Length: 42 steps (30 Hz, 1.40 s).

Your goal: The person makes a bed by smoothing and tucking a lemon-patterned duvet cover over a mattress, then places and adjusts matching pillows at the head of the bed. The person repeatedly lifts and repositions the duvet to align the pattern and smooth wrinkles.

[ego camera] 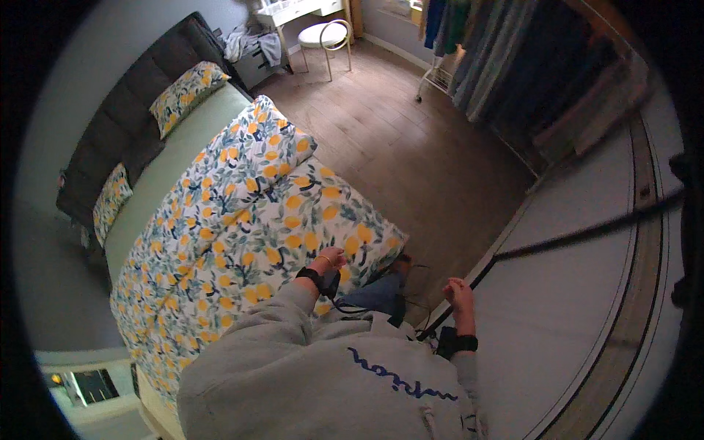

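Note:
My left hand [331, 257] hangs over the foot of the bed, above a duvet [286, 220] with a lemon and leaf print; its fingers are loosely curled and nothing shows in them. At my right side, my right hand [458, 291] is raised near the white panel, with fingers bent and no object visible in it. Black straps with small devices circle both wrists. The duvet is spread over the bed, turned back at its upper part, leaving a strip of pale green sheet [212, 113] bare. Two matching pillows [190, 93] lie against the dark padded headboard [132, 82].
A round white chair [324, 36] stands by a white desk [291, 12], beside a grey bedside unit [256, 66] with clothes on it. Garments [495, 55] hang on a rack at the upper right. White sliding panels [561, 264] run along my right, above wooden flooring [396, 121].

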### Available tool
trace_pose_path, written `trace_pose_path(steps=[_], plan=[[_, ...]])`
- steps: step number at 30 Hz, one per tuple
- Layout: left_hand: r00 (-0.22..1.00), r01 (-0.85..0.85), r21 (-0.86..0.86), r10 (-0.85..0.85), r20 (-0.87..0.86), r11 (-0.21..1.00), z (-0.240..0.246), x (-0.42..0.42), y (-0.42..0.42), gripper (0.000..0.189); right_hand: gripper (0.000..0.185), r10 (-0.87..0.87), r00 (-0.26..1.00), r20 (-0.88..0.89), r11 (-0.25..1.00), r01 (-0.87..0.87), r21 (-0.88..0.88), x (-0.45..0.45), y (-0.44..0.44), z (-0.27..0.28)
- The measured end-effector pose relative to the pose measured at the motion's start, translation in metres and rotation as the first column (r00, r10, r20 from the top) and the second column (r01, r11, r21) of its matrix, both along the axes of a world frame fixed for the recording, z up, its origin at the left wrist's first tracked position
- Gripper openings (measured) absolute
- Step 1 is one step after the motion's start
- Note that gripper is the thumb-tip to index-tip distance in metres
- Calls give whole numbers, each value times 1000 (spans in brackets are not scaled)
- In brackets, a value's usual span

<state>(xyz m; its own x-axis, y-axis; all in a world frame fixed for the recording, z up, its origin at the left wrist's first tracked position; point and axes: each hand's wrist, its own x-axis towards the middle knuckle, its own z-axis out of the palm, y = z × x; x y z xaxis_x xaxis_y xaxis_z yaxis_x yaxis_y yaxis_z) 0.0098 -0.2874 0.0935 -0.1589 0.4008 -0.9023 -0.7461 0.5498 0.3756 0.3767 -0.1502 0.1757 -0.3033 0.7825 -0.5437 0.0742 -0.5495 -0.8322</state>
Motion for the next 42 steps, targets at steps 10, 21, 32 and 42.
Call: trace_pose_path(steps=[10, 21, 32, 42], plan=[[60, 844, -180, -421, -905, 506, 28, 5, 294, 9, 12, 550, 783, 289, 834, -530, -152, -124, 292, 1], [811, -507, 127, 521, -266, 853, -63, -60, 355, 19, 11, 878, 463, 124, 477, -869, -135, -342, 518, -11], [380, -922, 43, 922, -75, 384, -10, -133, 381, 16, 14, 978, 27, 207, 20, -999, 36, -623, 563, 17], [-172, -983, 53, 980, 98, -178, -68, -299, 359, 23, 21, 850, -410, 330, -438, -899, 13, -893, 425, 0]])
